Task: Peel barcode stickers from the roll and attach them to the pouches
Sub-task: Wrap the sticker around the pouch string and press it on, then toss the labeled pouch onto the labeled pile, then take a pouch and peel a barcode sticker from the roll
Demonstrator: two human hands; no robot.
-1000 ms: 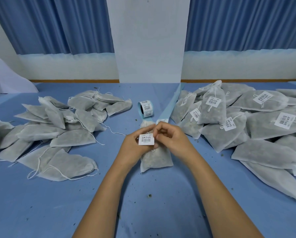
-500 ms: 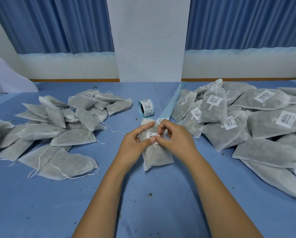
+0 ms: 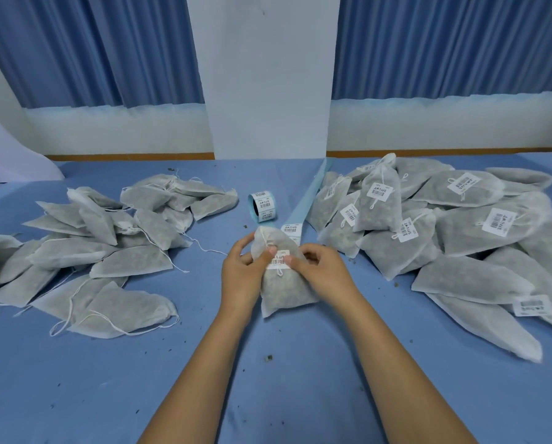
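Note:
A grey fabric pouch (image 3: 284, 290) lies on the blue table in front of me, its drawstring end pointing away. A white barcode sticker (image 3: 278, 260) sits on its upper half. My left hand (image 3: 242, 274) grips the pouch's left side, thumb pressing the sticker's left edge. My right hand (image 3: 321, 274) holds the pouch's right side, thumb on the sticker's right edge. The sticker roll (image 3: 262, 206) stands behind the pouch, and its blue backing strip (image 3: 303, 208) runs off to the back right with one sticker (image 3: 291, 228) on it.
A heap of unlabelled pouches (image 3: 101, 251) with loose drawstrings covers the left of the table. A larger heap of labelled pouches (image 3: 444, 232) fills the right. A white pillar (image 3: 268, 78) and blue curtains stand behind. Small crumbs dot the blue table (image 3: 268, 395).
The sticker went from being held above the pouch to lying on it. Both thumbs now press it, and my hands have spread to the pouch's sides.

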